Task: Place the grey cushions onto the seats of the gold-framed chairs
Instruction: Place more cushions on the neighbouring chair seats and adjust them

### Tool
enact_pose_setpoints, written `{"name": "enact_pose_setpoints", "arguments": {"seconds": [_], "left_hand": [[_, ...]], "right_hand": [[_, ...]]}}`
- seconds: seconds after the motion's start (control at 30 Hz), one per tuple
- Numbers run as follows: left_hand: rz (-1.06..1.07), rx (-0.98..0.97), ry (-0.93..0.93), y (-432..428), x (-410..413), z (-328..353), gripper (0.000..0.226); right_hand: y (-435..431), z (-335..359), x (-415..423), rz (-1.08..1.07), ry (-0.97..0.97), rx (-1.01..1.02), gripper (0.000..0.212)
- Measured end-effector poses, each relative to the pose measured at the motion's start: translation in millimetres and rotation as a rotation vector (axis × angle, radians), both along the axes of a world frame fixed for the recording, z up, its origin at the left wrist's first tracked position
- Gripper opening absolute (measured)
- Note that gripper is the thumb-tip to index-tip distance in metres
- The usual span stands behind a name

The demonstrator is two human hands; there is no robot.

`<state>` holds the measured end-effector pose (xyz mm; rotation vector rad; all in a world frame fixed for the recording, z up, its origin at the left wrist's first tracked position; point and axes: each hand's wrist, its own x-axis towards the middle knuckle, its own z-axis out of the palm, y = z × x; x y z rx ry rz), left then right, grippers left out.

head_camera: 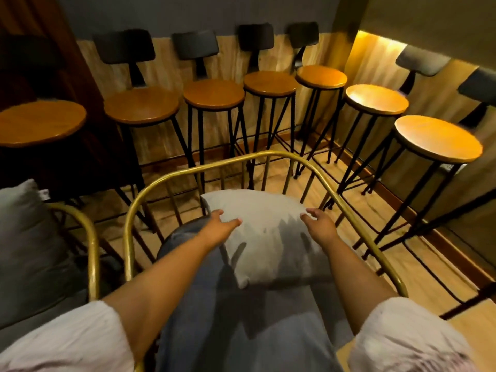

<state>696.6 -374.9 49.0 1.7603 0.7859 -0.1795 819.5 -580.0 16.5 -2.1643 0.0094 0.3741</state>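
Cushion [264,232] sits mid-frame inside the gold chair [271,157], against its back rail, long axis left-right; left hand [220,228] and right hand [320,224] rest flat, fingers spread, on opposite top corners, equally near.

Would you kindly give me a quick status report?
Left hand and right hand open, resting on grey cushion. Cushion on gold-framed chair seat. Nothing in the way.

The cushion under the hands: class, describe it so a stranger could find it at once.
Start at the row of bar stools along the wall, then come forward to the gold chair nearest the camera. The pale grey cushion lies on its seat with the left hand and right hand on it. The other cushion is darker, on the left chair.
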Motion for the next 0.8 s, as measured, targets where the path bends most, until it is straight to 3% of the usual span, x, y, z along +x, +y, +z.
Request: {"name": "enact_pose_setpoints", "arguments": {"seconds": [0.1, 0.37, 0.53, 0.7, 0.8], "left_hand": [[0.095, -0.017, 0.045, -8.4, 52.8, -13.6, 0.083], [0.226, 0.163, 0.465, -16.1, 114.0, -89.3, 0.105], [0.336, 0.161, 0.425, 2.7, 88.3, -136.7, 0.105], [0.511, -0.021, 0.347, 17.3, 80.2, -142.2, 0.114], [0.577, -0.100, 0.350, 17.8, 75.5, -137.7, 0.109]], "right_hand": [[-7.8, -16.5, 41.9, 0.060, 0.120, -0.062, 0.050], [-32.6, -72.8, 140.6, 0.179, 0.496, -0.091, 0.075], [-35.7, -113.8, 174.4, 0.272, 0.682, 0.014, 0.111], [-37.7, -139.2, 187.2, 0.249, 0.759, 0.062, 0.115], [-40.1, -133.6, 180.3, 0.254, 0.695, 0.084, 0.108]]}}
